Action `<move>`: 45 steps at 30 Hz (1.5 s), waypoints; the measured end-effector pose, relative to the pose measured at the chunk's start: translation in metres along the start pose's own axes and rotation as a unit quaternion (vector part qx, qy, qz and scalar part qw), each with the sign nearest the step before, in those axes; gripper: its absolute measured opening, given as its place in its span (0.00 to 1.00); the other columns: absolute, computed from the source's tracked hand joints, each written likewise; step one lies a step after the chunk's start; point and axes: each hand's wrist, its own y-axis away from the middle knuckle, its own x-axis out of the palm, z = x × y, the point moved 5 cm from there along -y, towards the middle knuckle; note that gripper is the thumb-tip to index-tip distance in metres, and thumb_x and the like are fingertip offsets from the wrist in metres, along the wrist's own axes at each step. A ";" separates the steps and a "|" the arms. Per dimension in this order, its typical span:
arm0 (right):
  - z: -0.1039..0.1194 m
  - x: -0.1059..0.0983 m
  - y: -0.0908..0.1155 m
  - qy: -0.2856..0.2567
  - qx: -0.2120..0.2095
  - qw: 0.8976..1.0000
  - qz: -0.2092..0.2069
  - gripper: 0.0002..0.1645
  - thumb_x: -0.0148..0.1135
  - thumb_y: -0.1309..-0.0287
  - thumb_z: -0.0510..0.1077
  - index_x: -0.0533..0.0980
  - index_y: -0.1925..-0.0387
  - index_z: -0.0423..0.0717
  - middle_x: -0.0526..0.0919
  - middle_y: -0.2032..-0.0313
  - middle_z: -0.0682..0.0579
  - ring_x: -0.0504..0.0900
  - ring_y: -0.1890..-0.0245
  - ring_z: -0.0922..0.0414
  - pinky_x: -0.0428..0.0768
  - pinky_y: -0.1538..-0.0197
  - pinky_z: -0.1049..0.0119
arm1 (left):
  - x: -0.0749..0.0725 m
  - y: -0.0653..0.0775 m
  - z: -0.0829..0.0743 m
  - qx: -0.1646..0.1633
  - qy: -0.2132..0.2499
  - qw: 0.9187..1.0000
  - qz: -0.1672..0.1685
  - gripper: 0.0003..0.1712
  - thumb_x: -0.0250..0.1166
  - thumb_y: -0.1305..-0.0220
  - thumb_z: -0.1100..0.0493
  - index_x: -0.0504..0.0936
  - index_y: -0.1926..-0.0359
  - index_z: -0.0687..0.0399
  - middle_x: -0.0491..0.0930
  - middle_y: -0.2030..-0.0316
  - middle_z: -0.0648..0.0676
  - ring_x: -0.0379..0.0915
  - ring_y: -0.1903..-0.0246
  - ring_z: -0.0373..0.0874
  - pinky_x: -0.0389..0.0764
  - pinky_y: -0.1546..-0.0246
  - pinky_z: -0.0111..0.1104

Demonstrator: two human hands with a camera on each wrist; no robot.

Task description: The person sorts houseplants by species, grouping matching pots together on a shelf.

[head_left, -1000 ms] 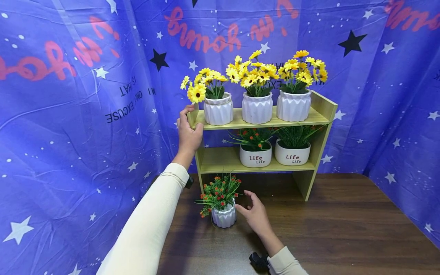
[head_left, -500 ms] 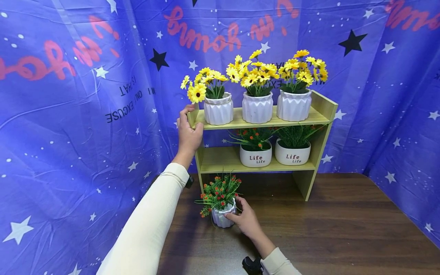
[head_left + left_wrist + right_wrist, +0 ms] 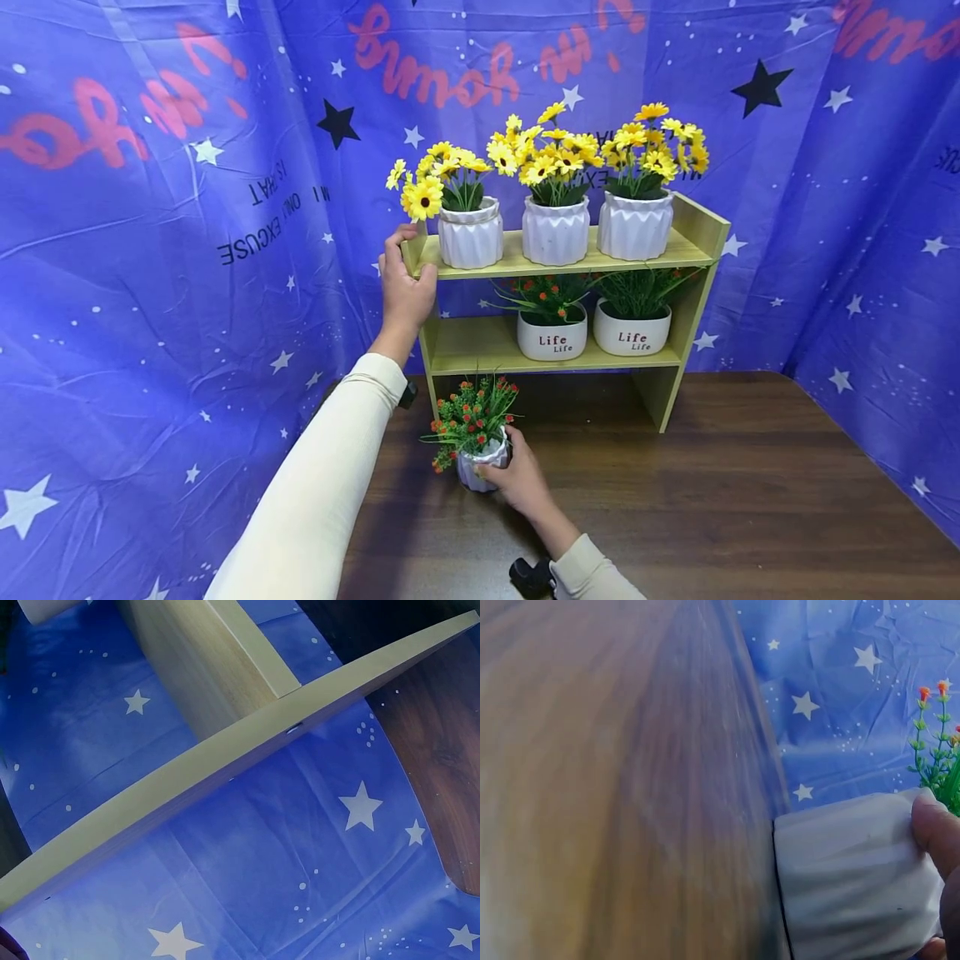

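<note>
My right hand [image 3: 521,479] grips the rim and side of a ribbed white flower pot [image 3: 471,473], thumb in front and fingers behind. Green leaves and small red flowers [image 3: 472,417] rise from this pot, which is on the table before the shelf's lower left. The right wrist view shows the same pot [image 3: 855,877] with my thumb [image 3: 937,829] at its rim. With my left hand [image 3: 405,292] I hold the upper left corner of a two-tier wooden shelf [image 3: 472,340]. Only the shelf's side panel [image 3: 187,765] and a board show in the left wrist view, the hand almost wholly outside it.
On the top board stand three white pots of yellow flowers [image 3: 555,232]. Two oval white "Life" pots [image 3: 553,340] with greenery occupy the middle board's centre and right; its left part is bare wood. The dark wooden table [image 3: 750,500] extends right. A starry blue curtain [image 3: 187,333] hangs behind.
My right hand has moved left from beside the red-flowered pot and taken hold of it. The left hand keeps its hold on the shelf. The head view has shifted slightly.
</note>
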 end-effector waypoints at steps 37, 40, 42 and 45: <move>-0.002 0.006 0.003 -0.027 0.037 0.998 -0.051 0.48 0.80 0.60 0.40 0.66 0.37 0.35 0.80 0.50 0.36 0.78 0.51 0.43 0.76 0.48 0.50 | 0.000 0.000 0.004 0.007 -0.006 1.000 -0.007 0.29 0.57 0.49 0.67 0.68 0.43 0.53 0.71 0.40 0.51 0.61 0.49 0.50 0.65 0.50 0.39; -0.002 0.004 0.004 -0.031 0.038 0.997 -0.063 0.47 0.80 0.59 0.40 0.67 0.38 0.34 0.80 0.50 0.37 0.79 0.51 0.44 0.77 0.49 0.52 | 0.000 0.000 0.003 0.007 -0.007 1.000 -0.006 0.29 0.57 0.49 0.67 0.68 0.43 0.53 0.71 0.41 0.51 0.61 0.49 0.51 0.65 0.51 0.39; -0.002 0.003 0.004 -0.033 0.037 0.996 -0.070 0.46 0.81 0.59 0.40 0.68 0.39 0.34 0.81 0.50 0.37 0.79 0.51 0.45 0.77 0.50 0.52 | 0.000 -0.001 0.003 0.008 -0.008 1.000 -0.006 0.29 0.57 0.49 0.67 0.68 0.42 0.53 0.71 0.41 0.52 0.61 0.50 0.51 0.65 0.51 0.39; 0.000 0.002 0.004 -0.036 0.033 0.996 -0.076 0.45 0.81 0.59 0.40 0.69 0.40 0.34 0.81 0.50 0.38 0.79 0.51 0.45 0.77 0.49 0.51 | 0.001 -0.001 0.002 0.007 -0.008 1.000 -0.005 0.29 0.57 0.49 0.67 0.68 0.42 0.53 0.71 0.42 0.54 0.61 0.50 0.52 0.65 0.52 0.39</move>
